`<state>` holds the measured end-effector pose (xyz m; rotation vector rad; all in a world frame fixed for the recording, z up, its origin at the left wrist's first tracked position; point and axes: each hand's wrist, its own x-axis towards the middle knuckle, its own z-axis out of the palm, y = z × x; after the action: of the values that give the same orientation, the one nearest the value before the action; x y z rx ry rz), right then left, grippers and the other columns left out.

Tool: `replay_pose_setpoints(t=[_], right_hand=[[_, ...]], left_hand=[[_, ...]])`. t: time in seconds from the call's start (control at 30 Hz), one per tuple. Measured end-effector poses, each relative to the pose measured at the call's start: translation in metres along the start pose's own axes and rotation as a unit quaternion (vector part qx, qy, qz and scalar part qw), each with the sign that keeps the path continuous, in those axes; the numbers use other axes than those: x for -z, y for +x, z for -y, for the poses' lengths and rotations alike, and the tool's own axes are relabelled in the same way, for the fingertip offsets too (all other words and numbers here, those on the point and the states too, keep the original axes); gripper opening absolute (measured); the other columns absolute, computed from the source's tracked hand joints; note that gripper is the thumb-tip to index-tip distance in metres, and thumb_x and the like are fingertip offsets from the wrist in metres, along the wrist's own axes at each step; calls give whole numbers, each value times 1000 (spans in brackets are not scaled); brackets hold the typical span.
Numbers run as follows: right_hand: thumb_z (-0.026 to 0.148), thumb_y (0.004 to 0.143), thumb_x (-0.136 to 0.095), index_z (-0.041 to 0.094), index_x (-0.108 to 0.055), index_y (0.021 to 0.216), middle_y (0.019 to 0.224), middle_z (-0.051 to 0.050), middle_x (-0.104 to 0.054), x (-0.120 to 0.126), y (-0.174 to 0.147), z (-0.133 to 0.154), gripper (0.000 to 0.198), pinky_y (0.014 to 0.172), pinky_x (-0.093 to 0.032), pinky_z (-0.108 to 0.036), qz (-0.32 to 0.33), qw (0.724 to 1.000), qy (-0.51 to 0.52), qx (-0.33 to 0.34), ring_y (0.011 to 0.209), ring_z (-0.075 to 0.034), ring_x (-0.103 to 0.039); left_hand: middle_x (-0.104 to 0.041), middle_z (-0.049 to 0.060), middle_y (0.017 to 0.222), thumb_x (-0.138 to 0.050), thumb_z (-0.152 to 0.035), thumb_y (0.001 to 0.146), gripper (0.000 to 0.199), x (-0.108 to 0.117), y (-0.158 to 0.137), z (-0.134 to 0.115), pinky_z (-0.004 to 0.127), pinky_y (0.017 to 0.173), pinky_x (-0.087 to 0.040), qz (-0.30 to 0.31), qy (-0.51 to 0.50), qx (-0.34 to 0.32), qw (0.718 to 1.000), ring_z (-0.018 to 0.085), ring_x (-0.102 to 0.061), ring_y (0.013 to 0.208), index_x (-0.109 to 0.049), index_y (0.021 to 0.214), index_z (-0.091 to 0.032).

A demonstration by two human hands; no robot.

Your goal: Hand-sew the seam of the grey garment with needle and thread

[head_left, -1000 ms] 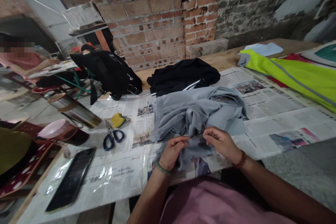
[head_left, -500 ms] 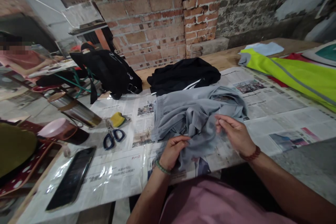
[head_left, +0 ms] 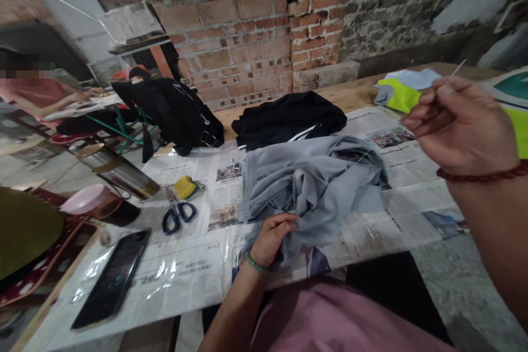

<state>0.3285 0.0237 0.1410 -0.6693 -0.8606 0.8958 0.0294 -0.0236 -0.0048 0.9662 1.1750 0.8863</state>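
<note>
A grey garment [head_left: 313, 176] lies bunched on the newspaper-covered table in front of me. My left hand [head_left: 273, 236], with a green bracelet at its wrist, pinches the near edge of this cloth between thumb and fingers. Raised to the upper right, well off the cloth, my right hand [head_left: 462, 115] is closed in a pinch around a needle [head_left: 458, 67], whose thin pale length sticks up past the fingertips. A short stretch of fine thread shows above the garment's right part; most of its run is too faint to follow.
Blue-handled scissors [head_left: 178, 217], a yellow-green sponge-like piece [head_left: 185, 187], a phone [head_left: 113, 278], a lidded cup [head_left: 101, 206] and a steel flask [head_left: 117, 170] stand or lie left. Behind are a black bag [head_left: 177, 113] and black clothing [head_left: 289, 115]. Another person [head_left: 37, 93] sits far left.
My right hand has risen from beside the grey garment up and to the right, carrying the needle away from the cloth. My left hand stays in place, pinching the fabric.
</note>
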Motion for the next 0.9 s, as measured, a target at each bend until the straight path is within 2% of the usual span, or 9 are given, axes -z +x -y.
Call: replay_pose_setpoints(t=[0.23,0.5,0.63,0.9], right_hand=[[4,81,-43,20,-59,74,65,3,-54,4,28,12,24,54,-44,-27,-11,997,-42,71,56,-8,-55],[2,82,-37,18,-58,71,64,3,-53,-6,29,19,29,55,-40,-27,-29,996,-39,73,54,-7,-54],[2,81,-39,19,-59,71,64,3,-53,-1,34,20,29,55,-40,-27,-46,995,-48,73,54,-8,-54],[3,80,-40,19,-57,70,66,2,-51,8,58,19,26,57,-41,-28,-28,996,-44,75,55,-7,-52]], left_hand=[[-63,-1,57,-63,-19,55,16,-1,0,0,19,51,-37,5,-14,12,1000,9,-51,52,-72,68,-16],[-63,-2,56,-62,-17,56,16,1,0,1,18,51,-37,15,-13,8,1000,8,-50,51,-72,68,-16],[-63,-2,56,-62,-17,56,15,1,0,2,18,51,-37,12,-15,9,1000,8,-50,51,-72,68,-16],[-63,-1,55,-63,-18,55,15,0,0,0,18,51,-37,12,-17,14,1000,9,-50,50,-72,67,-15]])
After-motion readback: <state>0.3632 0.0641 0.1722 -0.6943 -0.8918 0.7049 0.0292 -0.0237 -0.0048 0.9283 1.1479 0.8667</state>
